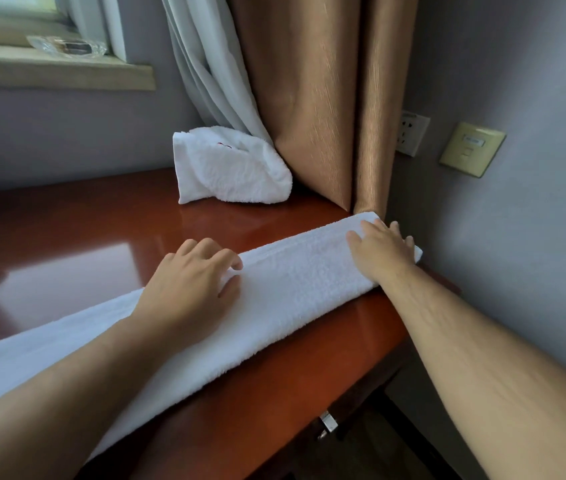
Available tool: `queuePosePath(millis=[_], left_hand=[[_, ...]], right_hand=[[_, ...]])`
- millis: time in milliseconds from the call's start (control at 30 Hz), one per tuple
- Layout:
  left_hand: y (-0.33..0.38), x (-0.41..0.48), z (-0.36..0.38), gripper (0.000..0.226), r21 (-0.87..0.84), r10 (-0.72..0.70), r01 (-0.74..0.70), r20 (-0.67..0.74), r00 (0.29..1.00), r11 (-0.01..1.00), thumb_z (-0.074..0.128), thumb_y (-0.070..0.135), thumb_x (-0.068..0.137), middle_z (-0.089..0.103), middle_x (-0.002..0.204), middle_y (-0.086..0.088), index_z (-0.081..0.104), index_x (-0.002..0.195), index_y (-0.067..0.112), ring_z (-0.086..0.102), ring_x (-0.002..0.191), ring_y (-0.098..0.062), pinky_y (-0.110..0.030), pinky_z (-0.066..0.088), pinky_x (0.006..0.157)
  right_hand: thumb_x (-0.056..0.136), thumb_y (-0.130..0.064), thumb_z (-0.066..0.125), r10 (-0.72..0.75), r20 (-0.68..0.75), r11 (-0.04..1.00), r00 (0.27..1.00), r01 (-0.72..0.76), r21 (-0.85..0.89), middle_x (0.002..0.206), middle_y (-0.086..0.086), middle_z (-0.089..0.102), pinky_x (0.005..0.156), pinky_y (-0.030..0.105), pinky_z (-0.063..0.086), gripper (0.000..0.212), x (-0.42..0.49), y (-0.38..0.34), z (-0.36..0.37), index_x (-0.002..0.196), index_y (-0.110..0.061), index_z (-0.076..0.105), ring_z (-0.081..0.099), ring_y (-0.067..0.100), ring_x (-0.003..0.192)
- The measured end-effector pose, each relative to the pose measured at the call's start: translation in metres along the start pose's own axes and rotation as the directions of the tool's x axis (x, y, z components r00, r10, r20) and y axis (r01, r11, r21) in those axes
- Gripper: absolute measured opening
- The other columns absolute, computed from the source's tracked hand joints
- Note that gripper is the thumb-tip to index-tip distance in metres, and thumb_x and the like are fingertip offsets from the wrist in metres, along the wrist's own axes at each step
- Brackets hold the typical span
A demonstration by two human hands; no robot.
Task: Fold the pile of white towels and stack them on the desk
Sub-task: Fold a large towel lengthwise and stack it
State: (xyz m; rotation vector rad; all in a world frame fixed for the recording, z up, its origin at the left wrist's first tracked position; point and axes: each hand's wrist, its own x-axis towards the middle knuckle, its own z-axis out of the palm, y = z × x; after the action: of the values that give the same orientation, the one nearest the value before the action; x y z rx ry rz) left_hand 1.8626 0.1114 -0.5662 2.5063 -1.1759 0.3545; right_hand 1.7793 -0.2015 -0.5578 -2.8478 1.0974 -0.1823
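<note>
Head camera view, looking down on a glossy red-brown table (84, 244). A long towel (292, 282), white and folded lengthwise into a narrow strip, lies diagonally across the table. It runs from the lower left of the frame up to the right of centre, where its end sits at the table's corner, just beside a tan curtain (309, 98).

The person's right hand (383, 249) lies flat on that end, its fingers (371, 226) straight and a little apart, pressing the cloth down. The left hand (188, 285) rests near the middle of the strip, at the centre of the frame. Its fingers curl over the far edge and meet the thumb, pinching a small ridge of cloth. A folded towel (229, 171) sits in the upper middle of the frame against the curtain, well apart from the strip.

The step in hand looks like the crosswise fold. The tabletop looks slick, so the flat right hand should act as an anchor while the left smooths out the pinched ridge. One end should then be carried over to meet the other, with the long edges lined up before the crease is pressed. The near edge lies close to the table's front, so the cloth could slide off. The strip's lower left end runs out of frame, so its full length cannot be told.
</note>
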Motion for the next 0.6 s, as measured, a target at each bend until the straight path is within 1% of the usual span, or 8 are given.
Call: queuePosePath(millis=[67,133,233,267,333,433,500,600], left_hand=[[0.003,-0.006,-0.001,0.054,-0.013,0.006,-0.004,0.115,0.993,1.000,0.021,0.061,0.088,0.052,0.130,0.015,0.057,0.126,0.046,0.045,0.118,-0.014,-0.035,0.039,0.095],[0.004,-0.009,0.002,0.059,-0.020,-0.004,0.008,0.195,0.981,1.000,0.018,0.067,0.090,0.043,0.146,0.018,0.046,0.139,0.049,0.035,0.135,-0.011,-0.035,0.031,0.109],[0.005,-0.008,0.004,0.064,-0.023,-0.016,0.022,0.264,0.965,0.999,0.017,0.067,0.091,0.029,0.160,0.015,0.031,0.151,0.048,0.021,0.148,-0.012,-0.038,0.022,0.118],[0.004,-0.007,0.004,0.065,-0.028,-0.022,0.031,0.281,0.960,0.999,0.016,0.068,0.091,0.025,0.163,0.014,0.027,0.152,0.048,0.019,0.149,-0.013,-0.038,0.021,0.119],[0.003,-0.007,0.004,0.067,-0.032,-0.022,0.033,0.285,0.958,0.999,0.014,0.069,0.090,0.023,0.164,0.014,0.025,0.153,0.049,0.018,0.149,-0.013,-0.039,0.021,0.119],[0.000,-0.010,0.006,0.065,-0.032,-0.017,0.025,0.246,0.969,0.999,0.014,0.068,0.091,0.027,0.162,0.015,0.028,0.152,0.048,0.021,0.148,-0.012,-0.038,0.022,0.118],[0.001,-0.010,0.008,0.064,-0.036,-0.015,0.024,0.225,0.974,0.999,0.015,0.068,0.092,0.028,0.161,0.016,0.029,0.151,0.048,0.022,0.146,-0.011,-0.038,0.023,0.117],[0.000,-0.009,0.009,0.064,-0.036,-0.009,0.017,0.206,0.979,0.999,0.014,0.069,0.091,0.029,0.160,0.017,0.030,0.150,0.049,0.022,0.145,-0.011,-0.038,0.024,0.116]], right_hand=[[0.101,-0.042,0.037,0.136,-0.201,0.987,0.970,-0.116,0.107,0.142,0.009,0.053,0.110,0.053,0.036,0.050,-0.012,0.006,0.004,0.137,-0.013,0.055,0.042,0.035,0.134],[0.095,-0.035,0.051,0.349,-0.282,0.892,0.894,-0.225,0.392,0.141,0.014,0.054,0.106,0.049,0.042,0.053,-0.024,0.015,0.005,0.141,-0.009,0.053,0.047,0.038,0.130],[0.088,-0.025,0.058,0.659,-0.050,0.357,0.750,-0.254,0.899,0.140,0.018,0.056,0.102,0.044,0.050,0.061,-0.030,0.020,-0.003,0.144,-0.002,0.048,0.056,0.035,0.126],[0.086,-0.023,0.058,0.684,0.039,0.180,0.728,-0.219,0.959,0.133,0.017,0.061,0.094,0.041,0.055,0.058,-0.030,0.016,-0.006,0.139,-0.001,0.053,0.062,0.034,0.118],[0.083,-0.021,0.059,0.693,0.162,-0.017,0.703,-0.208,0.978,0.110,0.012,0.069,0.070,0.034,0.060,0.041,-0.033,0.007,-0.010,0.119,-0.002,0.063,0.071,0.029,0.096],[0.082,-0.017,0.063,0.690,0.294,-0.155,0.662,-0.261,0.953,0.077,0.002,0.065,0.039,0.019,0.046,0.010,-0.029,0.001,-0.017,0.089,-0.009,0.064,0.066,0.018,0.061],[0.084,-0.014,0.064,0.604,0.376,-0.187,0.702,-0.334,0.924,0.077,0.002,0.065,0.046,0.025,0.053,0.010,-0.020,0.006,-0.021,0.090,-0.006,0.065,0.064,0.017,0.061],[0.092,-0.023,0.059,0.386,0.395,-0.155,0.834,-0.364,0.918,0.106,0.005,0.062,0.064,0.030,0.055,0.026,-0.009,0.010,-0.018,0.114,-0.009,0.059,0.061,0.016,0.074]])
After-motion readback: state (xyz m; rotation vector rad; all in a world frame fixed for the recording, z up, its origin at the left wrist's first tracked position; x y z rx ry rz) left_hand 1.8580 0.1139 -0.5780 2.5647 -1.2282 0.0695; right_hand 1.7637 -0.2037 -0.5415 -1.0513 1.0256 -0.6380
